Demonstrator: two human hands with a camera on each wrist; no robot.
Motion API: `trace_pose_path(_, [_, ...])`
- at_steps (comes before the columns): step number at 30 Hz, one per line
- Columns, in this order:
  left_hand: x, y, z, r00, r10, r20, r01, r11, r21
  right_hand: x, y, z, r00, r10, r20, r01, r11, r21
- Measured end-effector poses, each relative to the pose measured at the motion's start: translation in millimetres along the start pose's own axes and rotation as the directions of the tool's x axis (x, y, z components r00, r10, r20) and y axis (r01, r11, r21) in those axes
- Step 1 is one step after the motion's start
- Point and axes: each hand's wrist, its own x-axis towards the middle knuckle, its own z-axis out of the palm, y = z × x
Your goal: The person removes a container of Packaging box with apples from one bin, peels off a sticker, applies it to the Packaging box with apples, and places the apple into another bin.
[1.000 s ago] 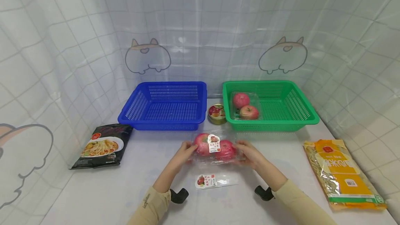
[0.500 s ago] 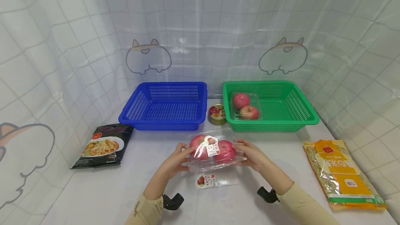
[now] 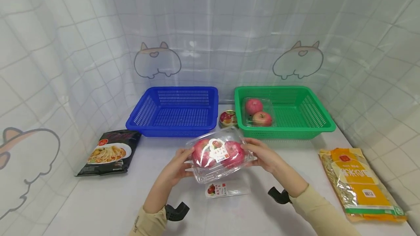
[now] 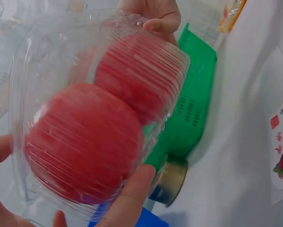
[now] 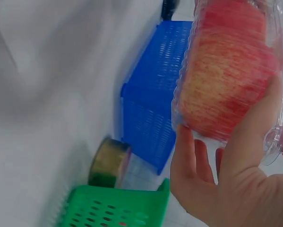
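Between the two hands, a clear plastic box of apples (image 3: 210,168) is held tilted above the table, its left end lower in the head view. Two red apples show through the lid, which bears a white label (image 3: 218,150). My left hand (image 3: 177,165) grips the left end, thumb on top. At the right end, my right hand (image 3: 264,156) grips the box with its thumb over the lid and fingers beneath. Below the box on the table lies a flat clear strip with an apple label (image 3: 226,189).
Behind stand a blue basket (image 3: 172,133) and a green basket (image 3: 279,133); the green one holds another box of apples (image 3: 257,113). A tin (image 3: 228,118) sits between them. A black food packet (image 3: 109,152) lies left, a yellow noodle bag (image 3: 361,185) right.
Both hands have raised the box of apples from near the table and turned it, so its left end now sits lower in the view. The baskets and packets stay put.
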Motion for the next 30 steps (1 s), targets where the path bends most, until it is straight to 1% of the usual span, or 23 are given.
trace_pose_path(3, [-1.1,3.0,-2.9,1.000,0.002,0.016,-0.001,1.000,-0.008,4.5,-7.6,-0.7,1.000,-0.023,0.012,0.023,1.000,-0.021])
trace_pose_path(9, [-3.2,6.7,-7.4,0.997,0.011,0.072,-0.009,1.000,-0.030,15.3,-21.3,-1.3,0.999,-0.046,0.028,0.047,0.998,-0.043])
trace_pose_path(12, [-5.3,8.1,-7.7,0.997,0.023,0.074,-0.020,0.999,-0.047,19.6,-26.8,0.4,0.998,-0.057,0.035,0.058,0.997,-0.045])
trace_pose_path(13, [-5.8,8.5,-7.7,0.997,0.030,0.069,-0.026,0.998,-0.055,21.4,-28.5,1.4,0.998,-0.053,0.026,0.054,0.998,-0.039])
trace_pose_path(17, [-6.5,10.0,-7.0,0.997,0.068,0.034,-0.064,0.993,-0.103,28.4,-34.2,5.9,0.997,-0.080,0.014,0.080,0.997,0.006])
trace_pose_path(20, [-4.4,12.1,-6.0,0.995,0.104,0.000,-0.104,0.985,-0.135,32.3,-38.5,10.5,0.992,-0.126,0.007,0.126,0.991,0.054])
trace_pose_path(24, [-0.8,16.1,-4.4,0.988,0.140,-0.059,-0.148,0.971,-0.185,34.7,-42.0,19.3,0.985,-0.166,-0.042,0.169,0.982,0.090])
trace_pose_path(27, [1.7,20.1,-3.4,0.983,0.149,-0.112,-0.172,0.957,-0.233,36.1,-41.5,27.2,0.985,-0.157,-0.071,0.164,0.980,0.109])
trace_pose_path(30, [5.2,25.1,-2.3,0.975,0.147,-0.168,-0.191,0.939,-0.288,37.6,-39.5,36.7,0.992,-0.111,-0.062,0.119,0.981,0.152])
